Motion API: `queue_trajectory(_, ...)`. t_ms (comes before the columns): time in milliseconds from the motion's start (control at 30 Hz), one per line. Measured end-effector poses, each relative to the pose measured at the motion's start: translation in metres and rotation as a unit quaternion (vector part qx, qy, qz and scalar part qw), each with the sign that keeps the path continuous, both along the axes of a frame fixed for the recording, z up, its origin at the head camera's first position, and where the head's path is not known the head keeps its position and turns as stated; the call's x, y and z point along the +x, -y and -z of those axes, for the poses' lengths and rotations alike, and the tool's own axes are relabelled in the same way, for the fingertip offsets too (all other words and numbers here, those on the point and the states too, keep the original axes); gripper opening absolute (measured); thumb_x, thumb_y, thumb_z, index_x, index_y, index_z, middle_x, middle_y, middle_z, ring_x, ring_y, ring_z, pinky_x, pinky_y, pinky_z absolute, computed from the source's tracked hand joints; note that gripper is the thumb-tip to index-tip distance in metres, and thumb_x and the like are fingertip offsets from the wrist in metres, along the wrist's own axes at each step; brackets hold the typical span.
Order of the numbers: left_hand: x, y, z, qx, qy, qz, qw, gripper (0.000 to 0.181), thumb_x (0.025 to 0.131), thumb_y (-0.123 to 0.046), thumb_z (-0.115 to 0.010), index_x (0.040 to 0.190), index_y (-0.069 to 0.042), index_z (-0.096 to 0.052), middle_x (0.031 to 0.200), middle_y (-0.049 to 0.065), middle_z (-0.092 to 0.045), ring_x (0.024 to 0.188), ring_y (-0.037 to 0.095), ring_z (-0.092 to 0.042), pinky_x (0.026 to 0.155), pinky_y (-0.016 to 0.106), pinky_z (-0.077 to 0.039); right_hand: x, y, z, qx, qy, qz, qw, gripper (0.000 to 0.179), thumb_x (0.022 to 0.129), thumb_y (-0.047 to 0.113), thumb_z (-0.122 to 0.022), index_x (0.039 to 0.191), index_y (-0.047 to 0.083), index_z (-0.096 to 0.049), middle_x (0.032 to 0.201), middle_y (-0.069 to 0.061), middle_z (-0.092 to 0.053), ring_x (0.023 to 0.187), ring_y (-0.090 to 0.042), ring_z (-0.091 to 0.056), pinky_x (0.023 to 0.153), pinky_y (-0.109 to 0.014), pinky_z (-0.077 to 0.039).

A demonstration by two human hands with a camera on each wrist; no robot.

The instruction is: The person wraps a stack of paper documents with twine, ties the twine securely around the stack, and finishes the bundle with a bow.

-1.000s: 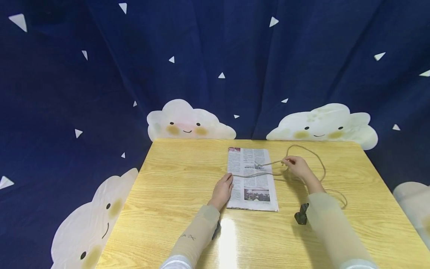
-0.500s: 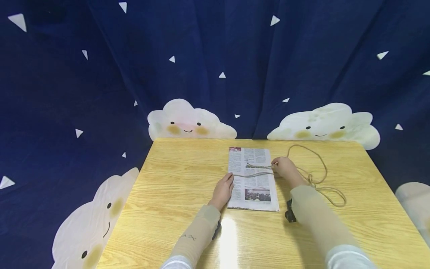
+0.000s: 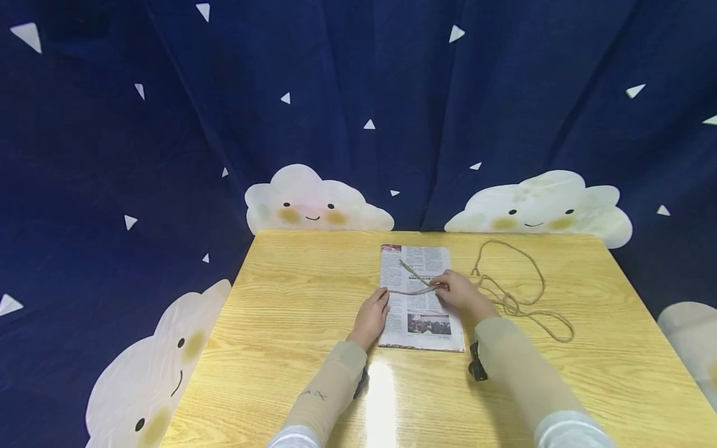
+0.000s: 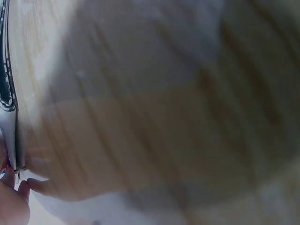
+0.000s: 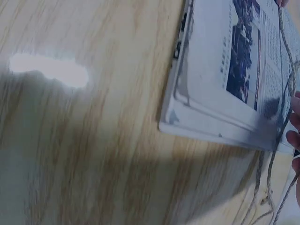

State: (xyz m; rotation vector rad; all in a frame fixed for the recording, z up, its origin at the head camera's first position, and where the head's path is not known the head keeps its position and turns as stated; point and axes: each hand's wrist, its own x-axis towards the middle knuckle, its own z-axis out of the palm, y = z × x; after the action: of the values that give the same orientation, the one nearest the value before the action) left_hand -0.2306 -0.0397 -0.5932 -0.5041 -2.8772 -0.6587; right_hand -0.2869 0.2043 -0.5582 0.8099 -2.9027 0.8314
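The right hand (image 3: 460,294) has its fingertips drawn together over the middle of the folded newspaper (image 3: 421,298), pinching the twine (image 3: 411,283) where two strands meet; one strand runs left across the page, the other slants up toward the far edge. Behind the hand, the remaining twine lies in loose loops on the wooden table (image 3: 291,323). The left hand (image 3: 371,318) rests with fingers nearly straight against the newspaper's left edge, touching the end of the strand there. Behind the table hangs a dark blue curtain (image 3: 336,93).
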Motion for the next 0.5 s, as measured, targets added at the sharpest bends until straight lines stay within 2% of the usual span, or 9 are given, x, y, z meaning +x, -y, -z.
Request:
queue_trajectory(100, 0.0, 0.002, -0.001, 0.0, 0.006, 0.001, 1.0, 0.037, 0.092, -0.014, -0.053, 0.126, 0.001, -0.052, 0.134, 0.01, -0.047, 0.122, 0.026, -0.045, 0.101, 0.037, -0.038, 0.001, 0.005, -0.001, -0.011, -0.004, 0.022, 0.9997, 0.015, 0.086, 0.0, -0.056, 0.095, 0.0, -0.068, 0.082, -0.01, -0.057, 0.073, -0.024, -0.054, 0.067, -0.04, -0.047)
queue_trajectory(200, 0.001, 0.002, -0.001, -0.003, 0.009, 0.004, 0.9999, 0.037, 0.092, -0.014, -0.053, 0.126, 0.002, -0.052, 0.134, 0.011, -0.046, 0.123, 0.026, -0.044, 0.101, 0.037, -0.037, -0.002, 0.006, -0.004, -0.039, 0.015, 0.08, 0.9959, 0.018, 0.093, 0.002, -0.048, 0.094, -0.003, -0.065, 0.088, -0.015, -0.056, 0.08, -0.028, -0.054, 0.072, -0.043, -0.047)
queue_trajectory(300, 0.001, 0.002, -0.001, -0.004, 0.012, 0.003, 0.9999, 0.037, 0.092, -0.014, -0.052, 0.126, 0.002, -0.051, 0.135, 0.011, -0.046, 0.123, 0.026, -0.044, 0.102, 0.037, -0.037, -0.012, 0.003, -0.007, -0.081, 0.051, 0.149, 0.9842, 0.022, 0.096, 0.007, -0.043, 0.095, -0.004, -0.062, 0.095, -0.021, -0.056, 0.085, -0.032, -0.053, 0.074, -0.046, -0.045)
queue_trajectory(367, 0.001, 0.001, -0.002, -0.003, 0.014, 0.0, 0.9999, 0.038, 0.092, -0.013, -0.052, 0.127, 0.001, -0.051, 0.135, 0.01, -0.046, 0.124, 0.026, -0.043, 0.102, 0.037, -0.037, -0.024, -0.005, -0.001, -0.102, 0.09, 0.176, 0.9749, 0.025, 0.098, 0.011, -0.04, 0.098, -0.004, -0.059, 0.099, -0.024, -0.055, 0.084, -0.034, -0.051, 0.074, -0.047, -0.043)
queue_trajectory(400, 0.001, 0.001, -0.002, -0.001, 0.017, -0.001, 0.9999, 0.038, 0.093, -0.014, -0.052, 0.127, 0.001, -0.05, 0.136, 0.01, -0.045, 0.124, 0.025, -0.043, 0.102, 0.037, -0.036, -0.027, -0.007, -0.001, -0.115, 0.101, 0.176, 0.9725, 0.025, 0.098, 0.013, -0.039, 0.099, -0.002, -0.059, 0.1, -0.022, -0.057, 0.082, -0.032, -0.051, 0.075, -0.046, -0.043)
queue_trajectory(500, 0.001, 0.001, -0.002, -0.003, 0.02, -0.003, 0.9998, 0.038, 0.093, -0.014, -0.052, 0.128, 0.001, -0.05, 0.136, 0.01, -0.045, 0.124, 0.025, -0.043, 0.103, 0.037, -0.036, -0.06, -0.036, 0.039, -0.115, 0.114, 0.168, 0.9723, 0.034, 0.099, 0.027, -0.037, 0.095, 0.006, -0.063, 0.095, -0.013, -0.062, 0.077, -0.027, -0.052, 0.07, -0.039, -0.044)
